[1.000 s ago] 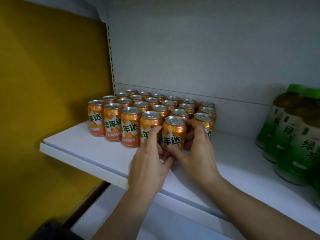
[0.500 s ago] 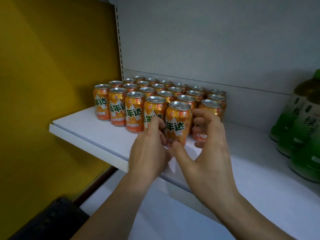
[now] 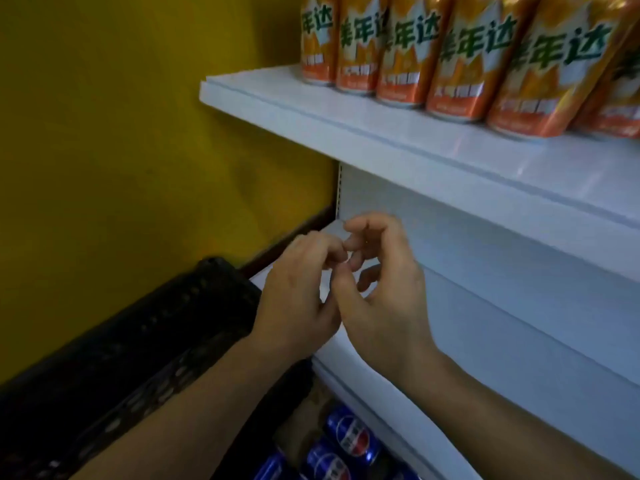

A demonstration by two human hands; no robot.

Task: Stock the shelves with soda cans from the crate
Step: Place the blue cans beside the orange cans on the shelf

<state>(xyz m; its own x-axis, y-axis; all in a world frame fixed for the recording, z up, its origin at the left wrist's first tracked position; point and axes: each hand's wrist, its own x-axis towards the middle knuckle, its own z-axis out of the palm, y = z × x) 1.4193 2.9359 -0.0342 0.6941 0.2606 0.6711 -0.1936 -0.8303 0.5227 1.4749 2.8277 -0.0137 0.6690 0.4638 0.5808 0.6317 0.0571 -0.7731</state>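
A row of orange soda cans point(image 3: 453, 57) stands upright along the front of the white upper shelf point(image 3: 381, 133), at the top right of the view. Each can touches or nearly touches its neighbour. Each one carries a pale diamond-shaped panel with large dark green Chinese characters, a smaller line of white text under it, and a silver rim at the base. Their tops are cut off by the frame, and more orange cans show behind the front row at the far right.

Below that shelf, both hands hang in front of the grey back panel point(image 3: 502, 278) and above the white lower shelf point(image 3: 398, 393). The left hand point(image 3: 298, 299) and the right hand point(image 3: 384, 296) are side by side with their fingertips meeting. The fingers of both are loosely curled and neither hand has hold of anything.

A black perforated plastic crate point(image 3: 138, 341) sits low on the left, against the yellow wall point(image 3: 121, 150), with the left forearm crossing over it. At the bottom edge, just beside the crate and under the lower shelf's front lip, lie several blue soda cans point(image 3: 349, 441) with a round red, white and blue emblem. Whether they rest inside the crate cannot be told.
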